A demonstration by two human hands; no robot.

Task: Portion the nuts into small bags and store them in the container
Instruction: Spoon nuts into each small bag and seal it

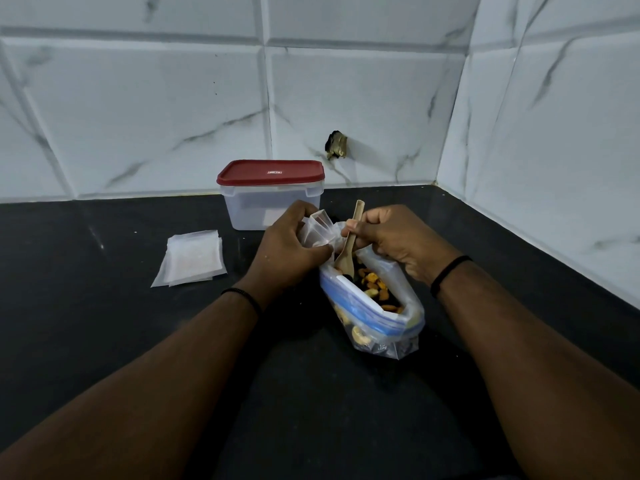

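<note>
We see the left hand (289, 237) pinching a small clear plastic bag (320, 230), its mouth held apart, just above the large zip-top bag of mixed nuts (372, 306) standing open on the black surface (104, 323). The right hand (398, 237) is closed around the handle of a wooden spoon (349, 247), whose bowl dips into the nuts. Behind the hands sits a clear rectangular plastic container with a red lid (270, 194), lid on. A stack of empty small bags (192, 258) lies left of the hands.
</note>
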